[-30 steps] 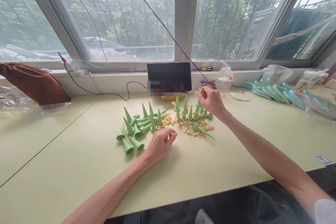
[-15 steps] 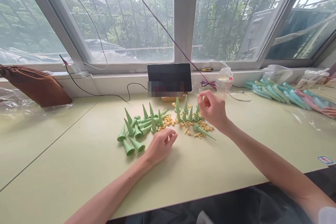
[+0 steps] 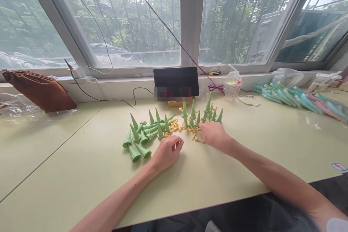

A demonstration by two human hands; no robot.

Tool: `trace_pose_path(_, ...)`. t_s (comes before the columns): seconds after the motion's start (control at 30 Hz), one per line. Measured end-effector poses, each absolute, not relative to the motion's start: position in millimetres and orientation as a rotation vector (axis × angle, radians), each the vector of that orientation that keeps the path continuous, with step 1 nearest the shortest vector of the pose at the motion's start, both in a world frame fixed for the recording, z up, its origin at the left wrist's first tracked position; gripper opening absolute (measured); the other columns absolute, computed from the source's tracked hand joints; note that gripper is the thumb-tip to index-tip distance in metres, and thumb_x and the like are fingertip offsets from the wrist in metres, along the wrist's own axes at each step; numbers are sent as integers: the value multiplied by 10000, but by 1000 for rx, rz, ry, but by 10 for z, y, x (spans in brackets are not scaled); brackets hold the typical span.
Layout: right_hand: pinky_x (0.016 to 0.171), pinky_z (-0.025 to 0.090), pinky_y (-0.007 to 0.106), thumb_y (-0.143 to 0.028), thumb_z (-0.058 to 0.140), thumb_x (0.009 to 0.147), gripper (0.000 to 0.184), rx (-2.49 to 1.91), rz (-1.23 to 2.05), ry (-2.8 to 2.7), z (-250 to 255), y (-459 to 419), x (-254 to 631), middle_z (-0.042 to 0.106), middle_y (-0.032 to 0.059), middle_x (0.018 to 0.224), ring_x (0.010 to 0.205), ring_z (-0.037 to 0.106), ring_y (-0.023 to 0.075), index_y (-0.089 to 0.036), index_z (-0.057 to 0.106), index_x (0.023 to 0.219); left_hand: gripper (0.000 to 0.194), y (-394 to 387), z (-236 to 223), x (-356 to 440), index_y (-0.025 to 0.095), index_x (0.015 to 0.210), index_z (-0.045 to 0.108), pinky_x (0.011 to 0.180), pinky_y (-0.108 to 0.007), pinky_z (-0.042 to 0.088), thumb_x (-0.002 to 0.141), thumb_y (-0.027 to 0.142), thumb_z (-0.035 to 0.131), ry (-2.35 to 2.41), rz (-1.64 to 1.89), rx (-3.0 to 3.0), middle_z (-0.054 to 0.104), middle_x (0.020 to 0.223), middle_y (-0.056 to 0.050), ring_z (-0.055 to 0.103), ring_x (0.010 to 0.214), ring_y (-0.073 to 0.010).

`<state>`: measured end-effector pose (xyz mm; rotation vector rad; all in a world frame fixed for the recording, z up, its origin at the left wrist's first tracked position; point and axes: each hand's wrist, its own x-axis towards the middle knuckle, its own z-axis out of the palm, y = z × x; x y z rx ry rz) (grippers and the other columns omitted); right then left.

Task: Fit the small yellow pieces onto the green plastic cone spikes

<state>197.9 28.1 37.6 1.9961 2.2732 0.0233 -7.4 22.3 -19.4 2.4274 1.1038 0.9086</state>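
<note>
My left hand rests on the table beside green plastic cone spikes, some upright and some on their sides. Its thumb and fingers are curled together, with nothing visible in them. My right hand is low over small yellow plastic pieces, fingers curled downward. What its fingertips hold, if anything, is hidden behind the hand. Just beyond it stand more green spikes, the tallest with another upright spike beside it. More yellow pieces lie in a heap between the two groups of spikes.
A dark tablet screen stands on a small cardboard support at the back. On the left is a brown drawstring bag; on the right, a bagged cup, a coiled white cable and a row of teal and pink strips.
My right hand has come down from above the right-hand spikes to the yellow pieces, now covering the spike that lay there. More upright spikes show behind it. My left hand stays put.
</note>
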Motion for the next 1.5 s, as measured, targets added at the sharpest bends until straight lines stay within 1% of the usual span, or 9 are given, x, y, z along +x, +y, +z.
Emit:
trace_pose_path(0.27, 613, 441, 275, -247, 545, 918, 174, 2012, -61, 2177, 283, 312, 1975, 690, 141, 938, 831, 685, 251, -135, 676, 944, 225, 216, -202, -70, 167, 712, 560, 561, -225, 334, 912, 185, 461, 1088, 879, 2433, 521, 613, 21, 426, 570, -103)
trace_pose_path(0.53, 599, 419, 269, -254, 534, 922, 161, 2018, -17, 2213, 265, 272, 1992, 690, 132, 915, 824, 686, 254, -133, 637, 947, 219, 228, -217, -73, 167, 734, 578, 578, -233, 339, 913, 183, 452, 1069, 850, 2438, 536, 636, 19, 422, 581, -104)
trace_pose_path(0.8, 532, 321, 244, -322, 465, 959, 188, 2027, 268, 2552, 200, 115, 1851, 643, 56, 655, 590, 643, 205, -156, 539, 911, 266, 197, -173, -61, 171, 701, 546, 577, -248, 326, 928, 213, 413, 1058, 843, 2421, 509, 625, 10, 403, 582, -116)
trace_pose_path(0.97, 479, 223, 240, -411, 401, 985, 326, 1991, 475, 2905, 68, 83, 1800, 600, 27, 615, 491, 551, 143, -153, 540, 844, 393, 198, -143, -52, 175, 580, 429, 552, -252, 286, 953, 298, 405, 1053, 878, 2394, 405, 549, 29, 344, 540, -111)
trace_pose_path(1.0, 477, 224, 239, -422, 388, 989, 345, 1947, 502, 3013, 29, 88, 1797, 605, 26, 627, 490, 540, 132, -150, 551, 853, 411, 199, -139, -50, 174, 574, 433, 546, -250, 284, 959, 313, 393, 1044, 892, 2366, 405, 538, 30, 344, 528, -109)
trace_pose_path(1.13, 503, 307, 219, -394, 388, 1001, 328, 1706, 472, 3416, -120, 130, 1808, 659, 34, 724, 544, 558, 111, -127, 551, 1100, 463, 193, -134, -45, 165, 601, 522, 517, -231, 312, 974, 381, 355, 977, 875, 2149, 438, 479, 32, 384, 463, -96)
trace_pose_path(1.27, 528, 375, 220, -365, 388, 1003, 302, 1608, 400, 3547, -206, 175, 1851, 677, 40, 781, 537, 541, 102, -145, 531, 1153, 469, 167, -126, -50, 159, 661, 569, 486, -219, 345, 968, 458, 379, 889, 793, 1879, 440, 411, 46, 392, 388, -82)
trace_pose_path(1.4, 546, 422, 224, -361, 402, 1001, 297, 1445, 283, 3637, -238, 187, 1871, 660, 30, 758, 571, 563, 112, -158, 516, 1186, 419, 159, -63, -64, 151, 707, 565, 415, -203, 317, 947, 466, 429, 829, 772, 1668, 471, 465, 34, 405, 373, -74)
trace_pose_path(1.5, 587, 464, 228, -317, 414, 999, 287, 1261, 223, 3735, -266, 199, 1863, 669, 55, 850, 651, 596, 119, -174, 497, 1233, 389, 176, -18, -62, 147, 725, 538, 392, -208, 341, 941, 451, 426, 760, 834, 1490, 496, 570, 17, 437, 392, -76)
